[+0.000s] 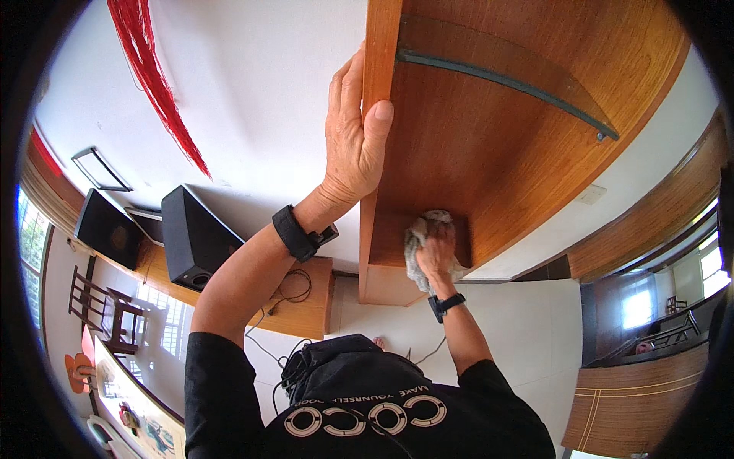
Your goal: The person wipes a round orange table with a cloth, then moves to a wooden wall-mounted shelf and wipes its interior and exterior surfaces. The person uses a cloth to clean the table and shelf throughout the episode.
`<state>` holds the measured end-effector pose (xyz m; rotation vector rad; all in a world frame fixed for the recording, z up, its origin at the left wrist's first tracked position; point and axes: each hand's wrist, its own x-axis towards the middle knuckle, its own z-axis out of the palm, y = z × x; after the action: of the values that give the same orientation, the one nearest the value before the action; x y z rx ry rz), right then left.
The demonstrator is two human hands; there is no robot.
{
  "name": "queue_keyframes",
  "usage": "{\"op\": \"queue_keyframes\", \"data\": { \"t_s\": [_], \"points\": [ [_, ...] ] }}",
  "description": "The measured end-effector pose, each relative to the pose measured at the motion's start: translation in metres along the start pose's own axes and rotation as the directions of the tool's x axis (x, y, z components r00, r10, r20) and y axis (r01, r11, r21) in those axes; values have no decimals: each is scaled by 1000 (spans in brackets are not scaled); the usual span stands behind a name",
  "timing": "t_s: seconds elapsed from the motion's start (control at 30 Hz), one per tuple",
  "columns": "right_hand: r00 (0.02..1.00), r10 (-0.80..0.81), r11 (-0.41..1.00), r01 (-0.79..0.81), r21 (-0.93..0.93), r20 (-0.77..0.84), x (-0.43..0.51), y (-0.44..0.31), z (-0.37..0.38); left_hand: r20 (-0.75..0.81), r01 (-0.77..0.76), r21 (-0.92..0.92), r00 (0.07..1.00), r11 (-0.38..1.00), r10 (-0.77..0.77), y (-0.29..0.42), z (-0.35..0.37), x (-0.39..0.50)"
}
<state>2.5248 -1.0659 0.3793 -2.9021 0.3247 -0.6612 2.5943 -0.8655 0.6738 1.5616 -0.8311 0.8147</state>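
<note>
A tall wooden display cabinet stands before me, with a curved glass shelf across its upper part. My left hand grips the cabinet's left side panel; the thumb lies over the front edge and the fingers reach along the outer side. Lower down, my right hand holds a crumpled grey-white cloth against the bottom board inside the cabinet. The palm and some of the fingers are hidden.
Left of the cabinet, a low wooden bench carries a black speaker and a coiled cable. Red tassels hang on the white wall. A wooden chair is farther left. Cables trail near my feet; a wooden cabinet top is at right.
</note>
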Motion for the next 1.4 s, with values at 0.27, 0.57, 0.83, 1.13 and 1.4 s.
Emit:
{"op": "queue_keyframes", "data": {
  "t_s": [0.27,0.57,0.83,1.13,1.4],
  "points": [
    [966,-237,959,217,181,101,0,-83,20,-9,-40,29,999,999,40,-2,-2,1],
    [571,-725,373,-147,916,386,-66,-13,-45,8,-84,5,996,996,84,-4,1,2],
    [948,96,950,-178,256,302,-18,32,-74,0,-78,5,997,997,78,-2,0,2],
    [997,59,986,-51,-160,43,-6,17,5,1,-38,25,999,999,38,2,0,3],
    [971,-225,953,202,227,80,1,-75,27,8,-34,12,999,999,34,1,-2,0]
  ]
}}
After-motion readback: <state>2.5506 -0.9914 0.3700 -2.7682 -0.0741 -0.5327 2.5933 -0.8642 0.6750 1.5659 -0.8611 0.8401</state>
